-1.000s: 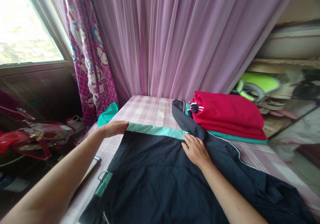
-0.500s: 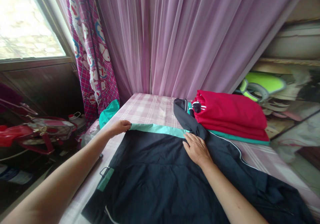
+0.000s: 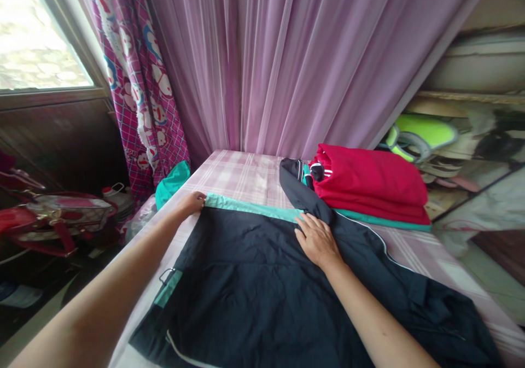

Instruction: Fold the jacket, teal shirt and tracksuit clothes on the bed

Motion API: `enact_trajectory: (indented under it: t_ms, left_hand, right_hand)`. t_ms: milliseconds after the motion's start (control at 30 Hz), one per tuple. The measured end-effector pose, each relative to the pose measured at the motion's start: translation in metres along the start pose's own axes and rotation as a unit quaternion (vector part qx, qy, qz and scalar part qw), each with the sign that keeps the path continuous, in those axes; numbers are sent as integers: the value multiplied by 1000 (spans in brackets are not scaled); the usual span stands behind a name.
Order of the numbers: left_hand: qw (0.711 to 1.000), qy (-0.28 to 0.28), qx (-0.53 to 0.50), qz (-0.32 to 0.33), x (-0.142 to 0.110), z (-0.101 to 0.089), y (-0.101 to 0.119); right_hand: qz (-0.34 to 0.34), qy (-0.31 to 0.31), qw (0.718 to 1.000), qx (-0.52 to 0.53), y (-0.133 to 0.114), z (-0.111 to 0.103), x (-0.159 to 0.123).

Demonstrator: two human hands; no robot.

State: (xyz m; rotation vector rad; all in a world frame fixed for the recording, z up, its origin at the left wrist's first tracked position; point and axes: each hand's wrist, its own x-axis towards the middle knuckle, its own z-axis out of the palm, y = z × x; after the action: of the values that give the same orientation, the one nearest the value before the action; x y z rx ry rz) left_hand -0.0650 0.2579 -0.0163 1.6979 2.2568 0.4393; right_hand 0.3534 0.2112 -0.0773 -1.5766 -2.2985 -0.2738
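A dark navy jacket (image 3: 254, 286) with a light teal band (image 3: 254, 208) along its far edge lies spread over a checked cloth (image 3: 250, 176). At the band's left corner, my left hand (image 3: 193, 203) has its fingers curled in a pinch on the fabric; the fingertips are partly hidden. My right hand (image 3: 318, 239) rests palm down near the band's right end, fingers stretched out. A sleeve with white piping (image 3: 381, 239) runs off to the right. On the jacket's left side are a teal patch (image 3: 168, 288) and a small cord loop.
A folded red and teal stack of clothes (image 3: 373, 185) sits at the back right. Purple curtains (image 3: 266, 67) hang behind the table. To the left are a handbag (image 3: 68, 217) and a teal cloth (image 3: 173, 183). Shelves with a lime-green item (image 3: 426, 130) stand on the right.
The whole view has shifted slightly, so most things sit a little further left. My left hand remains at the band's corner, and my right hand still lies on the jacket.
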Motion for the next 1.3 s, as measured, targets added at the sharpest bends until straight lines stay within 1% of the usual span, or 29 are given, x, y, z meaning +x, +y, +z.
enact_trajectory:
  t_ms: [67,100,133,200,233,267,300,367,433,500,567,667,700,767,833,867,933,1000,1100,1200,1300]
  left_hand:
    - [999,32,-1,12,-8,-2,6]
    - [998,58,0,37,-14,-1,12]
    - [994,82,4,75,-21,3,18]
    - [978,107,21,178,-40,16,32]
    - [969,99,34,225,-51,25,38]
    - [961,82,52,257,-61,35,42]
    - [957,69,71,272,-69,45,46]
    - [959,52,102,259,-81,57,46]
    - [964,38,114,238,-84,58,43]
    - [967,26,115,225,-77,48,38]
    - [971,36,121,202,-66,33,36]
    - [979,84,147,116,-47,13,36]
    - [981,87,152,82,-42,9,36]
    - [986,65,150,26,-35,6,36]
    - [989,37,140,2,-32,6,34]
    - [990,33,135,-3,-31,7,33]
    - [991,42,126,-6,-30,9,29]
    - [991,54,119,-1,-29,12,22]
    - [991,58,123,3,-26,16,14]
    - [989,62,138,3,-24,21,10]
    - [988,64,142,17,-23,21,10]
  right_hand:
    - [-1,-7,1000,1,-1,-2,0]
    - [-1,-9,1000,1,-1,-3,0]
    - [-1,-11,1000,1,-1,-4,1]
    - [0,-15,1000,0,-2,-6,1]
    - [0,-16,1000,0,-3,-6,1]
    - [1,-17,1000,0,-3,-7,1]
    - [1,-17,1000,1,-3,-7,1]
    - [0,-11,1000,3,-4,-7,1]
    - [-5,9,1000,4,-3,-7,0]
    - [-7,45,999,5,-2,-7,0]
    - [0,86,996,5,-1,-7,-1]
    - [25,122,992,5,0,-7,-2]
    - [33,127,991,5,0,-6,-3]
    - [45,134,990,6,0,-5,-3]
    - [49,139,989,6,0,-3,-3]
    - [48,140,989,7,0,-3,-3]
    - [47,140,989,7,0,-3,-2]
    - [49,141,989,7,0,-4,-3]
    - [61,148,987,1,-1,-6,-4]
    - [101,168,981,-7,-1,-4,-5]
    - [172,186,967,1,5,-2,-2]
